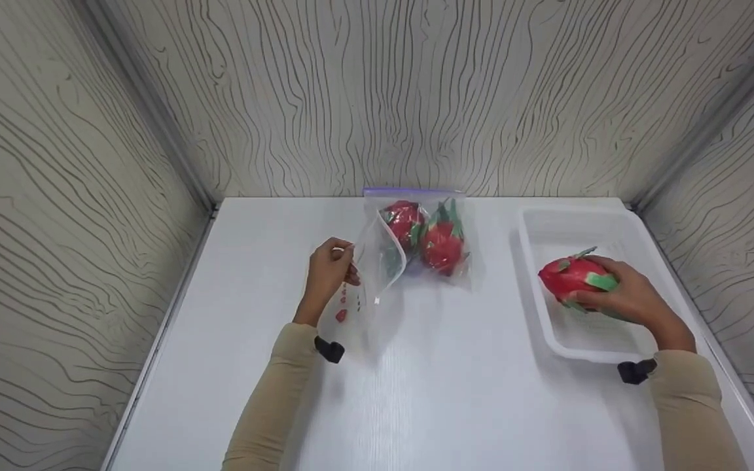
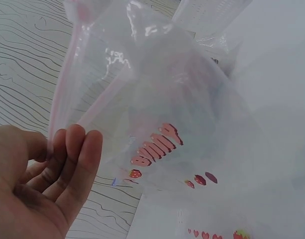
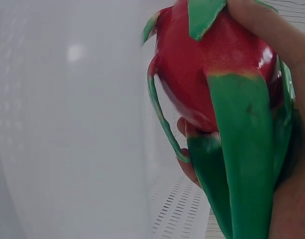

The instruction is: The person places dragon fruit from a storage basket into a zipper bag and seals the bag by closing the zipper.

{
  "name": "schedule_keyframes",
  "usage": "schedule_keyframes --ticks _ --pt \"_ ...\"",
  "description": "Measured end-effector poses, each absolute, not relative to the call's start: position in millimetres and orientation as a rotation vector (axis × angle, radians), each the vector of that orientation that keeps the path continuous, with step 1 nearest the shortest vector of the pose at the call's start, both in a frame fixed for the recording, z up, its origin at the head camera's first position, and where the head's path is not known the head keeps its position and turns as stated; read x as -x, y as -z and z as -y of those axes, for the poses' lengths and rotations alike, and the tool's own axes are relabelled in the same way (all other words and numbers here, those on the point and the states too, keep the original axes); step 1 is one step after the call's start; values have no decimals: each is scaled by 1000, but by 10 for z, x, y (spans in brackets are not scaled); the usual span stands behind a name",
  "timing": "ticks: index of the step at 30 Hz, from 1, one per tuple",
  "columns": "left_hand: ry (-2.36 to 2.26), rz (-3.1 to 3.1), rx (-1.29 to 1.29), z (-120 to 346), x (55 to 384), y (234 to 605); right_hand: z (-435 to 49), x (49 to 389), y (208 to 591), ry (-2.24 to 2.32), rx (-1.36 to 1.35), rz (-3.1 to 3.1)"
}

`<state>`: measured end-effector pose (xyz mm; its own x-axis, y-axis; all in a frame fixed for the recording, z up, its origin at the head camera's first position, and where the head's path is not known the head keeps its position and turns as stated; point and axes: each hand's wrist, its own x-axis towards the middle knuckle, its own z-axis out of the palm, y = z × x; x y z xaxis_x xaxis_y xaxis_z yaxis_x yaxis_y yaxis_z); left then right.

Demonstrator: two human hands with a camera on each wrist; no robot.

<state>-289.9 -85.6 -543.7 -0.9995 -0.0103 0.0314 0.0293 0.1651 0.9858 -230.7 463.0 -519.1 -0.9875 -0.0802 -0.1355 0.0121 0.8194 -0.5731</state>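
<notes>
My left hand pinches the edge of a clear zip bag between thumb and fingers. In the left wrist view the bag has a pink zip strip and printed red letters and strawberries. Its mouth gapes toward the right in the head view. My right hand grips a red dragon fruit with green leaves, over the white basket. The thumb lies along the fruit's side in the right wrist view, and fingertips show beyond it.
Behind the held bag lies a clear bag with a purple zip, with two dragon fruits in it. The basket has a slotted bottom and stands at the right of the white table. Wood-patterned panels enclose the back and sides.
</notes>
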Motion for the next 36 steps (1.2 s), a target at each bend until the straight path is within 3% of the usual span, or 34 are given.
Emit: schedule_keyframes --ticks 36 --pt "1988 2374 42 871 2899 5436 -4441 2462 5016 955 100 -2886"
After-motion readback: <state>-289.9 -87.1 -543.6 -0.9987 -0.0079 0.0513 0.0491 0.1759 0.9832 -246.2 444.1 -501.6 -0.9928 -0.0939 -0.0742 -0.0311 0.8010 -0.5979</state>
